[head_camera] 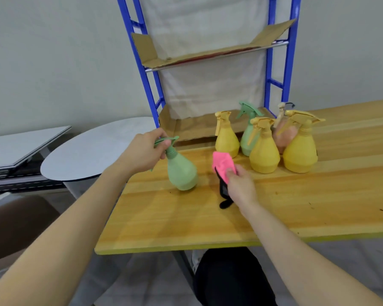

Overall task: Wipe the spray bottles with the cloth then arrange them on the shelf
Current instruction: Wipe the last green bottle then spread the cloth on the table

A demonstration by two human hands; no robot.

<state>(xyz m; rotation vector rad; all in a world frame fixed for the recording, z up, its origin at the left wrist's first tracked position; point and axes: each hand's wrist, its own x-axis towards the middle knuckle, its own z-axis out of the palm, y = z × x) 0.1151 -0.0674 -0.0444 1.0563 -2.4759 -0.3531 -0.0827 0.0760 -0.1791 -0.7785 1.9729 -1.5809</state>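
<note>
The blue metal-framed shelf (291,49), its tiers lined with brown cardboard, stands at the far edge of the yellow wooden counter (296,206) and holds no bottles yet. Just in front of its lower tier, five plastic spray bottles (264,155), three yellow, one green and one pinkish, wait bunched together. Nearer and to the left, a pale green pear-shaped spray bottle (181,171) leans on its base; the left hand (146,151) is curled round its trigger head, apparently tilting the body toward the cloth. The right hand (241,184) pinches a bright pink cloth (223,163) just right of that bottle, not yet touching it, seemingly poised to begin wiping.
</note>
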